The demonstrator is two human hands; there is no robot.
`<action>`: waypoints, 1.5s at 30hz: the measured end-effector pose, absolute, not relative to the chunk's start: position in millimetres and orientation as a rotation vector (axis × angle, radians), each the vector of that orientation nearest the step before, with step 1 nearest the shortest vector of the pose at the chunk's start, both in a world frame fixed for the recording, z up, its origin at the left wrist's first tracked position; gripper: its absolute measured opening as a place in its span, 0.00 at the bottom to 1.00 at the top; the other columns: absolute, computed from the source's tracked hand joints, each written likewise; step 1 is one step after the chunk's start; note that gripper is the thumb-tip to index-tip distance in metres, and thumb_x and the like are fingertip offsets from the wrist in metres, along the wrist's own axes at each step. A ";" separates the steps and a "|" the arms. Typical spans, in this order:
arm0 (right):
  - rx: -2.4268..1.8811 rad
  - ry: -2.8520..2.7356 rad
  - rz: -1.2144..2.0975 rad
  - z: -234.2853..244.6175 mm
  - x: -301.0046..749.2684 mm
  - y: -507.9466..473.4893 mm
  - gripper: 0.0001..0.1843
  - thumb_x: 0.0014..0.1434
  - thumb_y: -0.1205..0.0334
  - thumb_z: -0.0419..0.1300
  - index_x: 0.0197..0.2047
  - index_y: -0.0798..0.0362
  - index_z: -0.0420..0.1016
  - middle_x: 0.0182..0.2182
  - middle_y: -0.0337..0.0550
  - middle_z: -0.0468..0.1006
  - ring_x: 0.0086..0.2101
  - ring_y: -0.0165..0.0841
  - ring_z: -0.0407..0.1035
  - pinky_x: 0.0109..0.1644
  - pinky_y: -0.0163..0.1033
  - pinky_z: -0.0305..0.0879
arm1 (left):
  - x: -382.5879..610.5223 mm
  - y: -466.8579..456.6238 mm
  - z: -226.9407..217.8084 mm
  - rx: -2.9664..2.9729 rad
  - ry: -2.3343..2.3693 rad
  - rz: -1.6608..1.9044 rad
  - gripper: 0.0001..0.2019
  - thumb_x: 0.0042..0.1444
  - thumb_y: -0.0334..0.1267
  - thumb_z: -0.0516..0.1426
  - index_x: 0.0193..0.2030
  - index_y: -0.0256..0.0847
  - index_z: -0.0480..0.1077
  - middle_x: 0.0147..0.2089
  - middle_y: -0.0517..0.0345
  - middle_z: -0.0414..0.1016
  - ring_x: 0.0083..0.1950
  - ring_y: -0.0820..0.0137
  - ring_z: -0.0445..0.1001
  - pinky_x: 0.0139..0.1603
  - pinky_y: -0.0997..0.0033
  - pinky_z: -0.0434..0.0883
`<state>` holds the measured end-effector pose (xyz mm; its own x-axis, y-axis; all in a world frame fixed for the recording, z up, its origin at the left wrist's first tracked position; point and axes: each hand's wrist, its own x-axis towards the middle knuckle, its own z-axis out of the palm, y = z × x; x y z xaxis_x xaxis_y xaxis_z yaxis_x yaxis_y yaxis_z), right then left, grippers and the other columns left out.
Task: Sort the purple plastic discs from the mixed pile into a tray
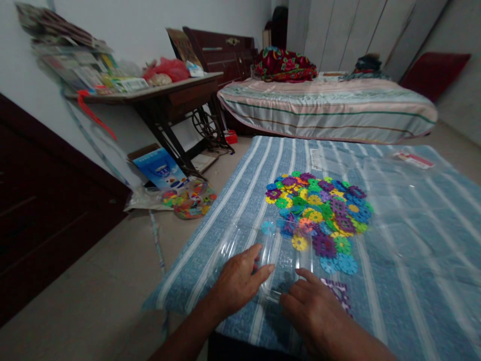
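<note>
A see-through plastic tray (pixel 286 258) lies on the blue striped cloth right in front of me. My left hand (pixel 240 276) rests over its left part, thumb and forefinger stretched apart. At the tray's near right corner is my right hand (pixel 310 306), its forefinger pointing forward and the other fingers curled at the rim. Just beyond the tray spreads a pile of colourful snowflake-shaped plastic pieces (pixel 314 199), round and square. One purple square piece (pixel 338 292) lies beside my right hand, partly hidden by it.
The striped cloth (pixel 210 260) covers a low surface. On its far right lie a clear plastic sheet and a red-and-white label (pixel 415 160). To the left stands an old sewing-machine table (pixel 180 93) with bags on top. A bed (pixel 323 108) is behind.
</note>
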<state>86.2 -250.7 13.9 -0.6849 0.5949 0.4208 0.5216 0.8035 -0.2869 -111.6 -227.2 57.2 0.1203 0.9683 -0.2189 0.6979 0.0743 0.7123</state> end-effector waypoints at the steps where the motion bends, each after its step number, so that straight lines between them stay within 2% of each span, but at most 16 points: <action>1: -0.817 -2.504 0.204 15.2 87.2 -250.3 0.09 0.55 0.74 0.51 0.29 0.50 0.64 0.22 0.37 0.71 0.26 0.32 0.65 0.57 0.46 0.57 | -112.6 -225.6 57.5 1.637 1.624 0.505 0.19 0.55 0.51 0.55 0.47 0.42 0.71 0.36 0.56 0.77 0.38 0.65 0.74 0.39 0.71 0.66; 8: -0.792 -2.573 0.247 18.9 92.0 -250.5 0.08 0.56 0.73 0.53 0.29 0.50 0.65 0.23 0.37 0.71 0.25 0.32 0.65 0.54 0.47 0.58 | -117.8 -212.4 63.1 1.591 1.561 0.482 0.17 0.58 0.49 0.51 0.39 0.40 0.74 0.33 0.59 0.77 0.38 0.67 0.73 0.41 0.72 0.67; 14: -0.806 -2.570 0.233 13.2 92.2 -252.0 0.08 0.56 0.73 0.54 0.30 0.50 0.66 0.23 0.37 0.72 0.27 0.32 0.66 0.55 0.46 0.58 | -117.4 -209.9 61.7 1.625 1.542 0.476 0.16 0.59 0.47 0.49 0.37 0.39 0.74 0.34 0.59 0.76 0.37 0.68 0.72 0.40 0.73 0.67; 25: -0.808 -2.579 0.277 18.6 89.7 -253.5 0.08 0.56 0.72 0.52 0.29 0.50 0.64 0.23 0.36 0.72 0.25 0.32 0.65 0.52 0.44 0.59 | -116.0 -205.2 56.6 1.598 1.531 0.509 0.18 0.59 0.49 0.52 0.44 0.39 0.75 0.43 0.55 0.79 0.44 0.63 0.75 0.46 0.69 0.68; 37: -0.875 -2.658 0.310 9.0 89.2 -255.0 0.06 0.56 0.71 0.56 0.30 0.51 0.67 0.25 0.37 0.73 0.29 0.31 0.68 0.58 0.45 0.55 | -118.1 -200.4 51.0 1.576 1.533 0.465 0.25 0.57 0.52 0.52 0.53 0.36 0.70 0.54 0.49 0.75 0.55 0.62 0.73 0.54 0.67 0.68; 45: -0.837 -2.654 0.310 7.5 89.6 -253.3 0.07 0.57 0.70 0.54 0.29 0.50 0.66 0.25 0.37 0.74 0.27 0.31 0.67 0.55 0.44 0.57 | -117.6 -193.0 47.0 1.642 1.542 0.437 0.22 0.58 0.53 0.51 0.47 0.38 0.72 0.45 0.54 0.78 0.47 0.64 0.75 0.49 0.69 0.69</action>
